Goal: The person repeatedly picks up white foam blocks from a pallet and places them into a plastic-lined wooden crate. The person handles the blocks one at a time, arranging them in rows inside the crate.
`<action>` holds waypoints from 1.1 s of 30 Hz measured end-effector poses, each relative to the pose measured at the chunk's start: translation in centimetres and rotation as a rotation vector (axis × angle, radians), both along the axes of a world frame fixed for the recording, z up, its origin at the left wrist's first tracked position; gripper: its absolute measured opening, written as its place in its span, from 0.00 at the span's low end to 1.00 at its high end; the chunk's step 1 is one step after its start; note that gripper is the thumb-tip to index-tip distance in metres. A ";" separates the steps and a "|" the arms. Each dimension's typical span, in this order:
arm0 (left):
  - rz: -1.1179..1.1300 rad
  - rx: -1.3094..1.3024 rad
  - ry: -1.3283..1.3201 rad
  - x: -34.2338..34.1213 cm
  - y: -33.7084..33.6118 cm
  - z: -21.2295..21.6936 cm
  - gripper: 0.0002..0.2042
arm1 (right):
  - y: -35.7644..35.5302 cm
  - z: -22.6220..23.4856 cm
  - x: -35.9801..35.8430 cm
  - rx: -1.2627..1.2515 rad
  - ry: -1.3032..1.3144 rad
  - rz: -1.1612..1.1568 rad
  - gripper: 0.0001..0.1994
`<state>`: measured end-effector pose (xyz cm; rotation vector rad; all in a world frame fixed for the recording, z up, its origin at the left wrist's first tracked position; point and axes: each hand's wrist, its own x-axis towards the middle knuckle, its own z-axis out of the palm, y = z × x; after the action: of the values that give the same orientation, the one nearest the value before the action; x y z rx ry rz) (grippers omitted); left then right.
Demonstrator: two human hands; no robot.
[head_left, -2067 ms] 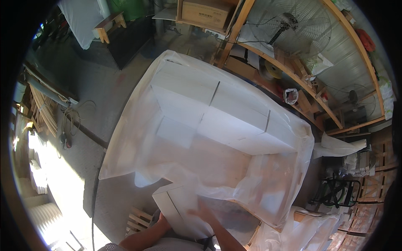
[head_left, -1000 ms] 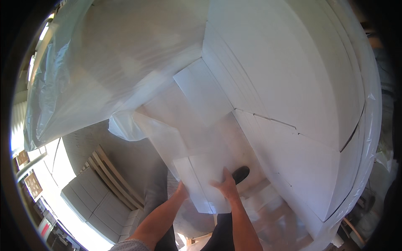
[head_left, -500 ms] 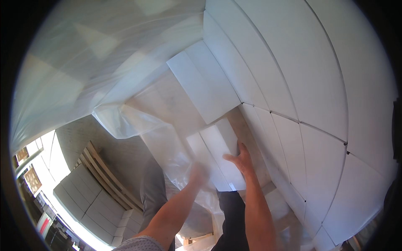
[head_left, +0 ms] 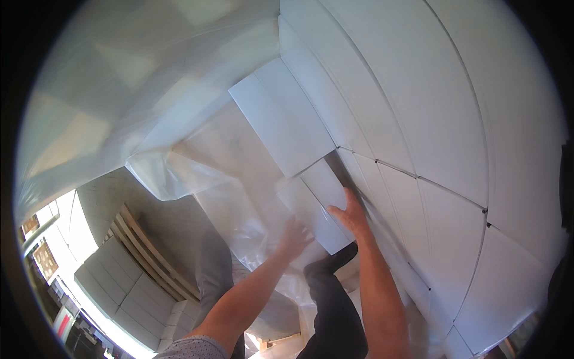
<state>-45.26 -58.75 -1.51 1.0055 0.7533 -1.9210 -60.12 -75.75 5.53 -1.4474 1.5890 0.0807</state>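
Note:
A pair of white boxes (head_left: 326,209) lies side by side below my hands, against the base of a stacked white wall of boxes. My right hand (head_left: 353,214) is over the right-hand box, thumb and forefinger spread; whether it touches the box cannot be made out. Just left of the pair, my left hand (head_left: 295,238) is open, fingers apart and slightly blurred. Farther away, another pair of white boxes (head_left: 284,113) adjoins them, set along the same wall. My dark shoe (head_left: 345,257) is at the pair's near end.
Tall stacked white boxes (head_left: 442,107) line the right side. Clear plastic sheeting (head_left: 137,90) hangs at the left and spreads, crumpled, onto the surface below. At lower left are wooden slats (head_left: 158,254) and more stacked boxes (head_left: 122,287).
The near pair of boxes has shifted away from me, toward the far pair and the right wall. My left hand has moved rightward and its fingers spread. My shoe has come forward into view.

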 end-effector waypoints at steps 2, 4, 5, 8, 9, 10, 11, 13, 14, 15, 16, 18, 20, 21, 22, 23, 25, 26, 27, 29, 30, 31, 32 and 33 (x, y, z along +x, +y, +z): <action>-0.078 0.023 -0.096 1.3 -2.1 1.2 0.28 | 1.1 0.3 -1.0 -0.069 0.116 -0.099 0.37; -0.215 -0.060 -0.245 3.1 -3.6 1.5 0.28 | 4.8 -0.1 -1.4 -0.256 0.308 -0.297 0.34; -0.308 -0.150 -0.349 4.4 -4.3 1.2 0.27 | 7.2 -0.5 -2.0 -0.203 0.398 -0.495 0.32; -0.448 -0.268 -0.521 6.3 -5.8 0.8 0.27 | 15.0 -2.9 -5.4 0.116 0.421 -0.901 0.35; -0.488 -0.252 -0.580 6.6 -6.1 0.8 0.27 | 17.6 -4.2 -5.8 0.166 0.172 -1.230 0.36; -0.410 -0.207 -0.512 6.9 -6.6 0.8 0.27 | 19.7 -5.3 -5.8 0.225 -0.100 -1.585 0.37; -0.346 -0.135 -0.465 6.8 -6.8 0.8 0.27 | 20.6 -6.3 -6.5 0.319 -0.282 -1.804 0.37; -0.288 -0.060 -0.421 6.7 -7.3 0.6 0.28 | 21.6 -7.7 -7.1 0.513 -0.546 -1.998 0.37; -0.294 -0.045 -0.424 6.6 -7.3 0.4 0.28 | 21.4 -8.6 -7.2 0.499 -0.659 -1.970 0.36; -0.275 -0.058 -0.422 6.7 -7.2 0.3 0.28 | 21.4 -9.1 -7.0 0.493 -0.776 -1.981 0.34; -0.378 -0.153 -0.489 6.7 -7.2 0.0 0.28 | 21.1 -9.7 -6.9 0.431 -0.749 -1.779 0.33; -0.526 -0.255 -0.571 7.0 -6.9 -0.5 0.27 | 20.9 -10.4 -6.3 0.291 -0.659 -1.380 0.30; -0.553 -0.428 -0.635 7.2 -7.4 -0.6 0.27 | 20.6 -10.9 -5.9 0.222 -0.601 -1.312 0.28; -0.573 -0.421 -0.654 6.9 -7.9 -0.6 0.26 | 20.4 -10.9 -6.2 0.203 -0.561 -1.304 0.28; -0.484 -0.319 -0.575 6.5 -8.8 -0.4 0.26 | 20.3 -10.8 -6.2 0.184 -0.520 -1.295 0.28; -0.419 -0.188 -0.499 6.1 -9.6 0.0 0.26 | 20.0 -10.6 -6.4 0.199 -0.481 -1.326 0.28; -0.372 -0.075 -0.435 5.7 -10.9 1.4 0.26 | 19.1 -9.7 -6.7 0.300 -0.525 -1.563 0.28; -0.387 -0.095 -0.446 5.6 -11.5 2.0 0.25 | 18.3 -9.1 -7.1 0.386 -0.609 -1.763 0.27; -0.399 -0.115 -0.456 5.6 -12.1 2.4 0.25 | 17.4 -8.6 -7.3 0.475 -0.694 -1.960 0.27; -0.398 -0.100 -0.472 5.3 -12.7 3.0 0.24 | 16.6 -7.9 -6.5 0.335 -0.590 -1.629 0.28; -0.398 -0.094 -0.482 5.3 -12.9 3.0 0.23 | 16.2 -7.5 -6.5 0.343 -0.508 -1.586 0.28; -0.397 -0.103 -0.485 5.3 -12.9 2.9 0.23 | 15.8 -7.3 -6.2 0.327 -0.593 -1.621 0.28; -0.396 -0.112 -0.487 5.3 -12.8 2.6 0.23 | 15.7 -7.1 -6.1 0.389 -0.645 -1.779 0.28; -0.404 -0.117 -0.489 5.4 -12.6 2.3 0.22 | 15.6 -7.1 -6.0 0.434 -0.691 -1.938 0.28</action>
<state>-39.90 -71.39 0.82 1.5621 0.1611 -1.8978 -66.10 -60.10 -1.60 0.7138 1.5475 -0.9843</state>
